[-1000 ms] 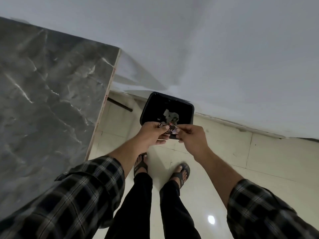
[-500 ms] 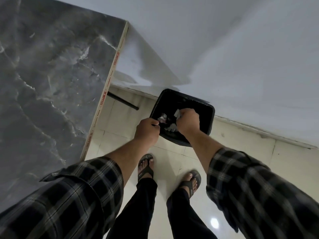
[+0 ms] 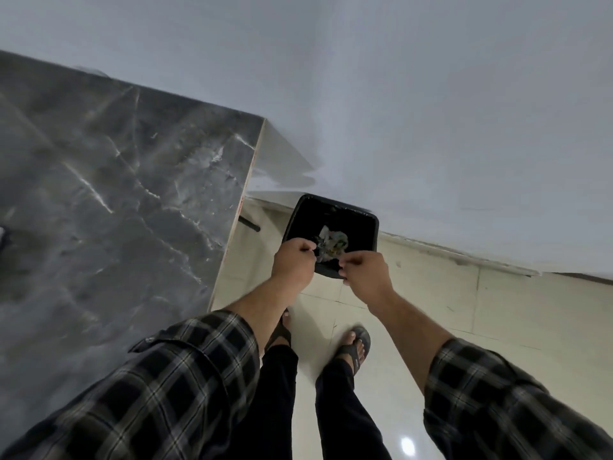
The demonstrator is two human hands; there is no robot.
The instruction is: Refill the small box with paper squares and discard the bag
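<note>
Bag (image 3: 331, 243): crumpled, pale, lying inside the bin, just beyond both hands; any print on it is too blurred to read.
Bin (image 3: 371, 227): black, square, open-topped, on the tiled floor (image 3: 431, 310) against the white wall (image 3: 431, 111), beside the desk's far right corner.
Left hand (image 3: 293, 263): curled into a loose fist over the bin's near rim; whether it pinches anything I cannot tell.
Right hand (image 3: 365, 275): fingers drawn together, thumb to fingertips, at the near rim; contents unclear.
Desk (image 3: 116, 210): dark marble-look top; red marks along its pale right edge, unreadable.
Sleeves (image 3: 172, 386): black plaid.
</note>
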